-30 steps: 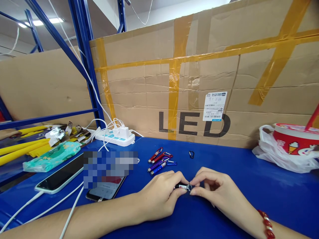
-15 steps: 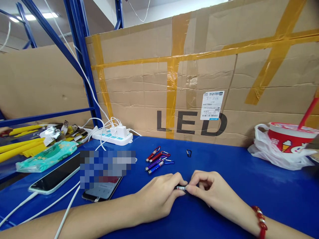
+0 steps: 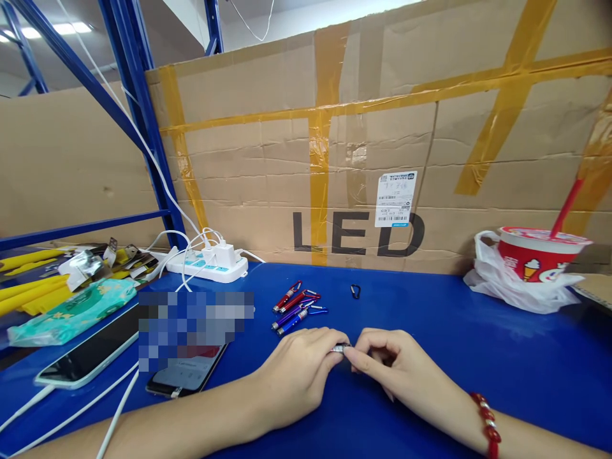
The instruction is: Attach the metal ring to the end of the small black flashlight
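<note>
Rightward, one white plastic bag (image 3: 502, 290) holds one red cup (image 3: 540, 254) with a red straw. Centrally, left hand (image 3: 299, 373) and right hand (image 3: 392, 370) meet low over the blue table (image 3: 478, 357), fingertips (image 3: 345, 354) pinched narrowly on one small keychain flashlight (image 3: 339, 348), mostly hidden. Behind: four keychain flashlights (image 3: 295, 306) clustered; one loose carabiner (image 3: 354, 291); two phones (image 3: 90, 349).

"LED" in black letters on the cardboard box (image 3: 363, 159)
</note>
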